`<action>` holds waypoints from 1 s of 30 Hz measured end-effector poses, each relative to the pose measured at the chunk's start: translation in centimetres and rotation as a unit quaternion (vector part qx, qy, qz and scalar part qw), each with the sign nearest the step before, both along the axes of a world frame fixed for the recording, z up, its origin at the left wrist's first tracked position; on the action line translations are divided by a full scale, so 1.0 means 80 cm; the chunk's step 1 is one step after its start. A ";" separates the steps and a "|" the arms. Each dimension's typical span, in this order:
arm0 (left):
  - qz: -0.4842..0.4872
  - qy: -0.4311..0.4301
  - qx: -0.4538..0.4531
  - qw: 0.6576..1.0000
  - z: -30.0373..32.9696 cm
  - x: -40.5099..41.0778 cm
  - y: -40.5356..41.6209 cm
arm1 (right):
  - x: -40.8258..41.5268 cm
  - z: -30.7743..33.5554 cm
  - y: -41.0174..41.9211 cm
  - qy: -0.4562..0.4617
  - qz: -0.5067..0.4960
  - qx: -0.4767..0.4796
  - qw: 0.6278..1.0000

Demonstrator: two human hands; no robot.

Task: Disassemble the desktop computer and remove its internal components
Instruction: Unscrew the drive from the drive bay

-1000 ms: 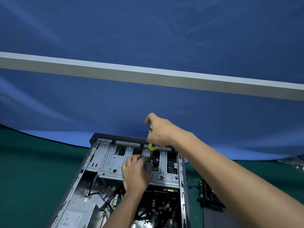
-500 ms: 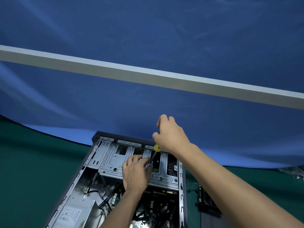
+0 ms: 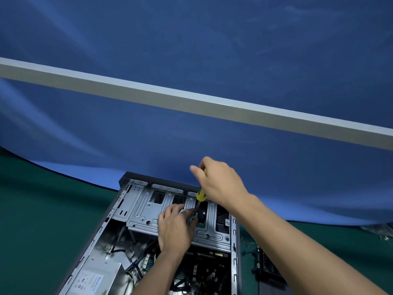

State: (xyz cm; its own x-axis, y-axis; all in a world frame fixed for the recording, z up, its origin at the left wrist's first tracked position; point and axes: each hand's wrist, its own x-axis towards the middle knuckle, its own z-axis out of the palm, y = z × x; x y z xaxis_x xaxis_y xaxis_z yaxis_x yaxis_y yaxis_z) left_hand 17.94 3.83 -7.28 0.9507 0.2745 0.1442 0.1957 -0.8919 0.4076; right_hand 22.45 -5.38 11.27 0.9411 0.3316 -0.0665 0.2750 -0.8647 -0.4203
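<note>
This looks like a set-up work spot made for filming, not a home. A big blue cloth (image 3: 191,50) hangs behind like a wall, with a long grey bar (image 3: 191,101) across it. A green table cover (image 3: 42,209) lies flat under an open computer case (image 3: 127,220), with a loose black part (image 3: 268,267) beside it.

A power supply (image 3: 93,277) sits in the computer case (image 3: 234,241), before the drive cage (image 3: 144,211).

Computer case (image 3: 234,241) open, flat; drive cage (image 3: 148,211) installed.
</note>
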 end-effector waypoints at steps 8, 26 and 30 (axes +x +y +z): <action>0.002 0.018 0.002 1.000 -0.002 0.002 -0.001 | 0.007 -0.002 -0.015 0.015 -0.046 0.018 0.999; -0.006 0.004 0.029 1.000 -0.004 -0.001 -0.002 | 0.002 -0.003 -0.005 -0.021 -0.051 -0.012 0.998; -0.008 -0.003 0.028 1.000 -0.003 -0.002 -0.002 | 0.001 0.000 -0.006 -0.013 -0.025 -0.029 0.999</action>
State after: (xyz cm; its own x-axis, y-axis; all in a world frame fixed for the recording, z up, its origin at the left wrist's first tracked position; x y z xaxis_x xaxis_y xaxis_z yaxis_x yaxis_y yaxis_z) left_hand 17.81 3.66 -7.52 0.9540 0.2509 0.1641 0.1795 -0.9164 0.3579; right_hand 22.50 -5.82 11.26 0.9581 0.2803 -0.0594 0.2410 -0.9004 -0.3621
